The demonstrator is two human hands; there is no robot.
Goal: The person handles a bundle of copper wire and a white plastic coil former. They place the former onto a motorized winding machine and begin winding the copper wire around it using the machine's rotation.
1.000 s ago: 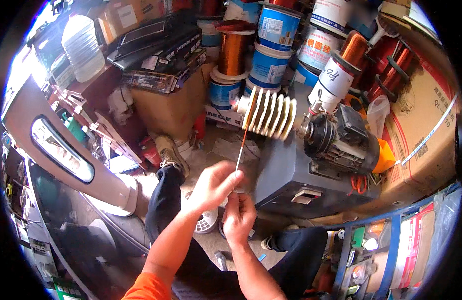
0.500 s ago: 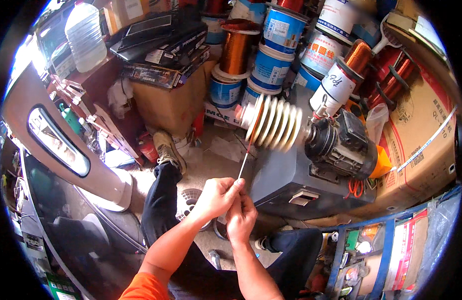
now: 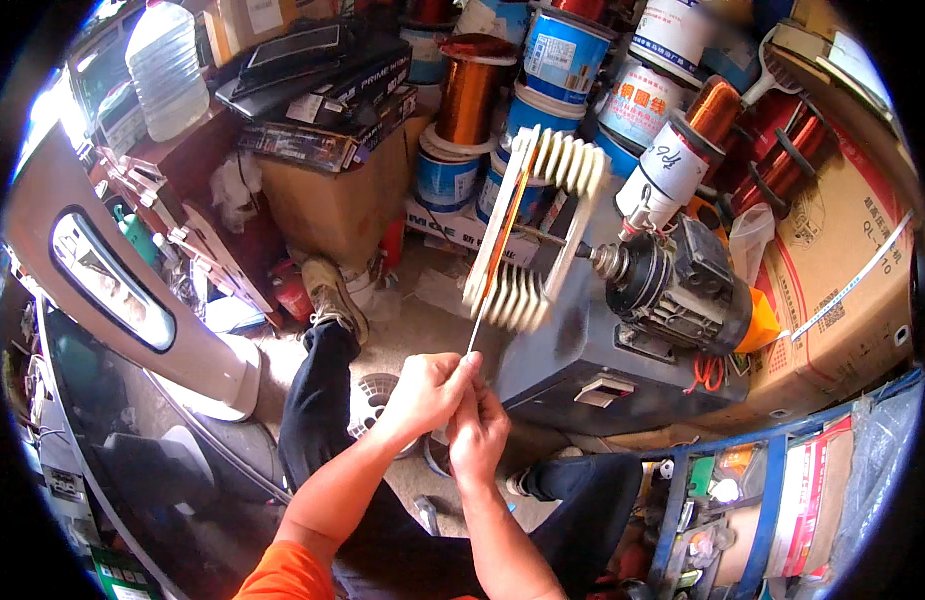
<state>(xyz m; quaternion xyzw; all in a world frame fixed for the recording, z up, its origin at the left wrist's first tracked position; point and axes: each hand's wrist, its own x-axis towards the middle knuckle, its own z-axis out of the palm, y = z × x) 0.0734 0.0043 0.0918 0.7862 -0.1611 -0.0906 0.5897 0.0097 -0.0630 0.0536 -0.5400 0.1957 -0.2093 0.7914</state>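
Ridged cream frame (image 3: 567, 160) rotated; left hand (image 3: 430, 392) pinches slim white tube (image 3: 476, 335); right hand (image 3: 478, 435) curled, hold unclear.

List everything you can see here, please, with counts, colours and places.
Cabinet: one, grey, centre right
Motor: one, mostly black, on cabinet
Ridged former: one, cream, on motor shaft
Wire: count unclear, copper, on former
Thin tube: one, white, below former
Wire spools: several, copper, back
Buckets: several, blue or white, back
Cardboard boxes: several, brown, right and back left
Jug: one, clear, upper left
Rack: one, blue, lower right
Smaller clutter: uncountable, mixed, edges
Left grip: one, bare, closed on tube
Right grip: one, bare, curled beside left
Sleeve: one, orange, lower left
Trouser legs: two, dark, lower centre
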